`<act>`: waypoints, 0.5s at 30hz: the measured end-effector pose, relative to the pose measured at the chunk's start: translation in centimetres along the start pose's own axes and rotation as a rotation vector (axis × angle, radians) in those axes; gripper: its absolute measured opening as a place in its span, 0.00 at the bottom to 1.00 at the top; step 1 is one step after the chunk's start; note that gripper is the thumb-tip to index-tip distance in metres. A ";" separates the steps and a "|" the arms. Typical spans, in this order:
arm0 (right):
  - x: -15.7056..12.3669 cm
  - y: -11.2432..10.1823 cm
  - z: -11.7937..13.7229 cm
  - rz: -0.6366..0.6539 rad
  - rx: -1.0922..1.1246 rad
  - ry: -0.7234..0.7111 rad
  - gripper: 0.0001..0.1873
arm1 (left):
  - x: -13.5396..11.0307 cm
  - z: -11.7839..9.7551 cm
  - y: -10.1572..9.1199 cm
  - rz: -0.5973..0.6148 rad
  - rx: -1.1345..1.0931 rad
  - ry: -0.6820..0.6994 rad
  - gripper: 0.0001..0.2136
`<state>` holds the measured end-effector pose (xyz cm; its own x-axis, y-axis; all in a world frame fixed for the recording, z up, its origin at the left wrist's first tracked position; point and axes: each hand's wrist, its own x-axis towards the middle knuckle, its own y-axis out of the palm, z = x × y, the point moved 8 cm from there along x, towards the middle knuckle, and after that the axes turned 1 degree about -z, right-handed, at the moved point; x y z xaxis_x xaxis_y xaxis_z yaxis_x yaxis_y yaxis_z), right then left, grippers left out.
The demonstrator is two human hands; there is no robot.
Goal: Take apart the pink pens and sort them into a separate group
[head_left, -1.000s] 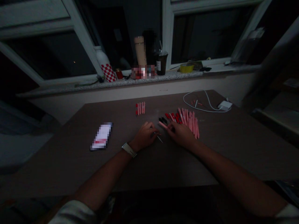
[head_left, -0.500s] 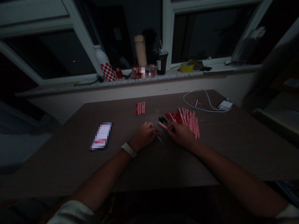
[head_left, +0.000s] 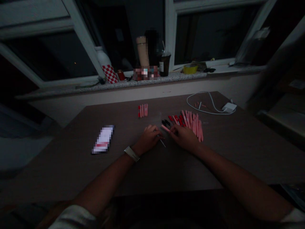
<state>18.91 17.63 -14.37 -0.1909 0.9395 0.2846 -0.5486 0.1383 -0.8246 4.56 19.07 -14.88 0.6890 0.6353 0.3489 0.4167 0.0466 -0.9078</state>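
Note:
My left hand (head_left: 149, 139), with a watch on its wrist, rests on the brown table (head_left: 71, 165) with its fingers closed on a thin pen refill (head_left: 162, 142) that sticks out toward me. My right hand (head_left: 184, 136) lies just to the right, fingers closed on a pink pen barrel (head_left: 165, 128) that points left. Behind the right hand lies a row of several pink pen barrels and red caps (head_left: 192, 122). A few black caps (head_left: 165, 122) lie at its left end. Farther back sits a small group of pink pens (head_left: 143, 110).
A phone (head_left: 103, 139) lies on the table to the left. A white charger and cable (head_left: 214, 106) lie at the back right. The windowsill (head_left: 119, 84) holds a checked bottle (head_left: 106, 66), cups and other small items.
Almost nothing differs; both hands stay close together over the refill and the pink barrel, with only slight shifts.

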 end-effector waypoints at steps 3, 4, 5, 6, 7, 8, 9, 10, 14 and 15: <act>0.0 0.0 0.1 -0.002 0.008 0.001 0.08 | 0.0 -0.1 0.0 0.017 0.001 -0.001 0.10; 0.0 0.0 0.1 0.000 0.008 0.001 0.08 | 0.0 0.0 0.1 0.018 0.002 -0.003 0.10; 0.0 0.0 0.1 0.004 0.005 0.002 0.08 | 0.0 -0.1 0.1 0.018 0.003 -0.003 0.10; 0.0 0.0 0.1 0.008 0.000 0.003 0.08 | 0.0 -0.1 0.1 0.017 0.003 -0.002 0.10; 0.0 0.0 0.1 0.012 -0.004 0.003 0.08 | 0.0 -0.1 0.1 0.014 0.003 -0.001 0.10; 0.0 0.0 0.1 0.015 -0.007 0.002 0.08 | 0.0 -0.1 0.1 0.009 0.003 0.000 0.10; 0.0 0.0 0.1 0.015 -0.008 0.001 0.08 | 0.0 -0.1 0.1 0.006 0.002 -0.001 0.10; 0.0 0.0 0.2 0.016 -0.008 -0.001 0.08 | -0.1 -0.1 0.1 0.003 0.001 -0.004 0.10; 0.0 0.0 0.1 0.015 -0.010 0.001 0.07 | -0.1 -0.1 0.2 0.003 -0.019 -0.006 0.10; 0.0 0.0 0.1 0.017 -0.012 0.002 0.07 | -0.1 -0.1 0.3 0.005 -0.026 -0.004 0.09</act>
<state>18.83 17.60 -14.38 -0.1982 0.9423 0.2696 -0.5353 0.1263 -0.8352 4.72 18.91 -15.15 0.6887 0.6388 0.3429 0.4285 0.0229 -0.9033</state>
